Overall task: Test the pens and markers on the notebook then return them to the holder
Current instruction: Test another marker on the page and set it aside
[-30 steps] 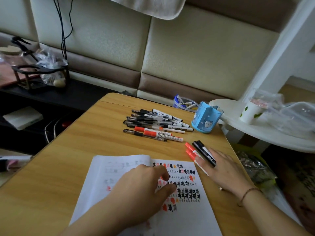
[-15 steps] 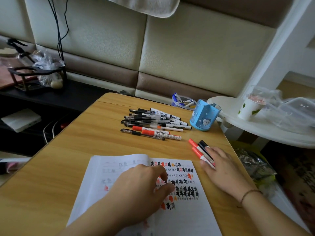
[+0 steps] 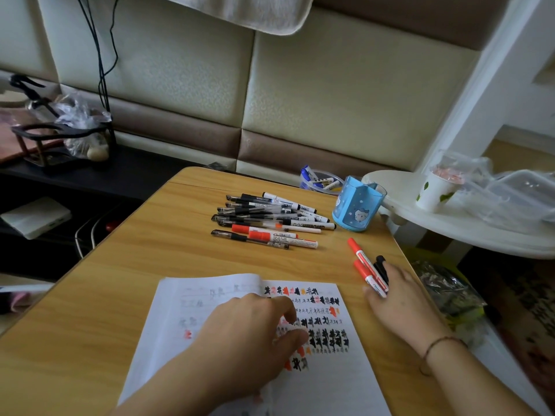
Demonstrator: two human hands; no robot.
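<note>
Wooden table (image 3: pixel 144 265) with a pale grain, pushed up near a padded wall of cream and brown panels (image 3: pixel 330 94). Dark low shelf (image 3: pixel 99 175) off to the left with a black rack and a crinkled plastic bag; white round side table (image 3: pixel 468 232) to the right, carrying a paper cup with green leaf print (image 3: pixel 434 193) and clear plastic containers. Black cables hanging down the wall at upper left, a grey towel edge at top.

Open notebook (image 3: pixel 210 298) near the front edge — rows of black and red test characters on its right page, too small to read. Printing on the pen barrels blurred, not legible. Blue holder (image 3: pixel 357 210) with a cartoon face, standing upright at the far right of the table, just beside a pile of pens and markers (image 3: pixel 270 219) lying roughly parallel, black caps and red caps mixed.

Left hand (image 3: pixel 249 334) resting on the notebook, palm down, fingers loosely curled against the page, gripping nothing. Right hand (image 3: pixel 399 301) flat beside the notebook's right edge, fingers closed over the tails of a bundle — two red markers (image 3: pixel 365 265) and a black marker (image 3: pixel 381 265) — tips pointing away toward the holder. Thin bracelet on the right wrist.
</note>
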